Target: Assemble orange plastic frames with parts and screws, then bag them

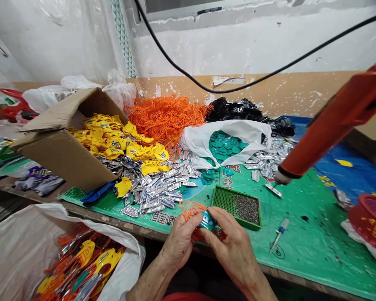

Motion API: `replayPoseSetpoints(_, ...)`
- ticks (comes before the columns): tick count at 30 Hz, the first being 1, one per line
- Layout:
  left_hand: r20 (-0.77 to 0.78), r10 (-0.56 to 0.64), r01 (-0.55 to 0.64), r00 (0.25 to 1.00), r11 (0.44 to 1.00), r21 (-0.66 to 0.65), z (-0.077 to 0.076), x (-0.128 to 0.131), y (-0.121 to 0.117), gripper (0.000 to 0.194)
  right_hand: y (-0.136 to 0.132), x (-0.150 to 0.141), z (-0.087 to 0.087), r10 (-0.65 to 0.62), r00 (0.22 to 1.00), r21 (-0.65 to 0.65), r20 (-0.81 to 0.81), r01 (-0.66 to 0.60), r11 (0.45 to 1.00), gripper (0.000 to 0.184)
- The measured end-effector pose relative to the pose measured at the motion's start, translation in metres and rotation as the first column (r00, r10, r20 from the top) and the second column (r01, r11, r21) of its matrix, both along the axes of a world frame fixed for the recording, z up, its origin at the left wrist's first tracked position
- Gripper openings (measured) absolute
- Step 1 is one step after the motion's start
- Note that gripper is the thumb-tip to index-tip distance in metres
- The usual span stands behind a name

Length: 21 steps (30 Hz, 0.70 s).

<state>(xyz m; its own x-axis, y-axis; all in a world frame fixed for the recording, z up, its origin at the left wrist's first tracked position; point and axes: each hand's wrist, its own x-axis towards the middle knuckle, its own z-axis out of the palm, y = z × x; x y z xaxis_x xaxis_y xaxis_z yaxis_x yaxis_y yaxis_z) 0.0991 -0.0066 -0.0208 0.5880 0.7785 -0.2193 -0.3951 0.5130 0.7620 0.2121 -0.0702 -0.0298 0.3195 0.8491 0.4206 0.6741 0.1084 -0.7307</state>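
My left hand [179, 242] and my right hand [230, 242] meet at the table's near edge, both closed on one small assembly. It is an orange plastic wire frame [190, 207] with a teal-blue plastic piece [208, 221] pressed between the fingertips. The left fingers pinch the frame's side and the right thumb and fingers hold the teal piece against it. Just beyond the hands lies a green tray [225, 198] with small dark screws [248, 208] heaped at its right end.
An orange hanging power screwdriver [328, 125] points down at right. On the green mat lie silver pieces [162, 186], yellow parts [118, 140] spilling from a cardboard box [62, 156], orange frames [167, 117], a white bag of teal pieces [227, 144], a small screwdriver [278, 234] and a red basket [371, 221].
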Motion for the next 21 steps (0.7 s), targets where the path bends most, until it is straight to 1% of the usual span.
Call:
replayPoseSetpoints(5,-0.003,-0.023,0.023,1.000,0.998,-0.063,-0.002,0.002,-0.002,0.023,-0.006,0.005,-0.003,-0.012,0.973,0.015,-0.231,0.016,1.000,0.033)
replayPoseSetpoints(8,-0.037,-0.014,0.011,0.999,0.997,-0.082,-0.002,0.002,-0.003,0.025,-0.010,0.010,-0.006,-0.051,0.951,0.018,-0.306,0.060,0.998,0.032)
replayPoseSetpoints(11,-0.053,-0.017,0.012,0.998,0.997,-0.079,-0.002,0.002,-0.003,0.026,-0.012,0.012,-0.006,-0.054,0.954,0.048,-0.294,0.072,0.996,0.033)
replayPoseSetpoints(15,-0.008,-0.009,0.009,1.000,0.996,-0.085,-0.003,0.004,-0.005,0.029,-0.009,0.008,-0.004,-0.006,0.978,0.102,-0.207,0.028,0.994,0.035)
replayPoseSetpoints(18,0.013,-0.002,0.004,1.000,0.995,-0.096,-0.004,0.004,-0.006,0.026,-0.006,0.005,-0.005,-0.006,0.988,0.084,-0.156,0.019,0.996,0.037)
replayPoseSetpoints(21,0.019,-0.007,0.009,1.000,0.995,-0.099,-0.005,0.004,-0.006,0.023,-0.005,0.005,-0.008,-0.012,0.991,0.054,-0.137,0.019,0.998,0.037)
